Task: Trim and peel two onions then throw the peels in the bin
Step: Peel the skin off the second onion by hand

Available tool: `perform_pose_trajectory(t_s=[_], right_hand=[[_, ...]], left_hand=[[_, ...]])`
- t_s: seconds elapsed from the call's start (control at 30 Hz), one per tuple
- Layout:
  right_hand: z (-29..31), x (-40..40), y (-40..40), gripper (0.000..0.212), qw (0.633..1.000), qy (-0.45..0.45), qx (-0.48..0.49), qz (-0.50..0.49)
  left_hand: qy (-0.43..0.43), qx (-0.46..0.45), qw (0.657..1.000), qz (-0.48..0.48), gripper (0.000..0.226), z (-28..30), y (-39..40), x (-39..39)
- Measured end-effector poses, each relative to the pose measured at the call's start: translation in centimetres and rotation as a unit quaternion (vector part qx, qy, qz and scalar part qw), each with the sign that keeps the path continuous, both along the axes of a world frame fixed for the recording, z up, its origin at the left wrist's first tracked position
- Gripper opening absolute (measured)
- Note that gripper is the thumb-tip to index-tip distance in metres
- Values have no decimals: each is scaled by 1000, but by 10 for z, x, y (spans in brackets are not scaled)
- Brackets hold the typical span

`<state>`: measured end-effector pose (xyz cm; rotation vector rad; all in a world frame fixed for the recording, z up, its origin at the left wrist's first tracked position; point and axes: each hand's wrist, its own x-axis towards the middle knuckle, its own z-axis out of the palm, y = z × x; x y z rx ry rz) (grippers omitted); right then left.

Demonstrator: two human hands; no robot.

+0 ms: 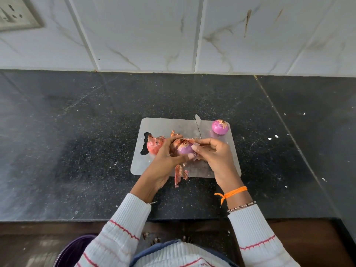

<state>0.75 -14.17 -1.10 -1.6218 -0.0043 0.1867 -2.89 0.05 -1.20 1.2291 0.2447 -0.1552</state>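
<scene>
Left hand (165,153) grips onion (184,148); right hand (213,153) apparently pinches its peel (195,145).

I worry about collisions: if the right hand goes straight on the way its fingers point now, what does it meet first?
The right hand points left, so it meets the half-peeled purple onion it already pinches, with the left hand just behind.

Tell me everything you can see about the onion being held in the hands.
The held onion is round and partly peeled: smooth purple flesh shows on its near side, while dry reddish-brown skin still clings to its top and far side. It is lifted just above the metal cutting board. The left hand grips it from the left, and the right hand pinches loose skin at its right side.
</scene>
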Motion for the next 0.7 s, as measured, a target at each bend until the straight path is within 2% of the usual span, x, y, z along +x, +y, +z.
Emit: perform_pose_trajectory(t_s=[0.1,0.4,0.7], right_hand=[[1,0,3,10,998,-40,-41,-7],[1,1,5,6,979,-132,-154,-11],[-5,4,6,6,976,-119,-178,-42]], left_hand=[[13,2,1000,22,74,1,-5,0],[-16,27,999,30,52,-3,-3,0],[-29,24,999,-7,52,-3,4,0]])
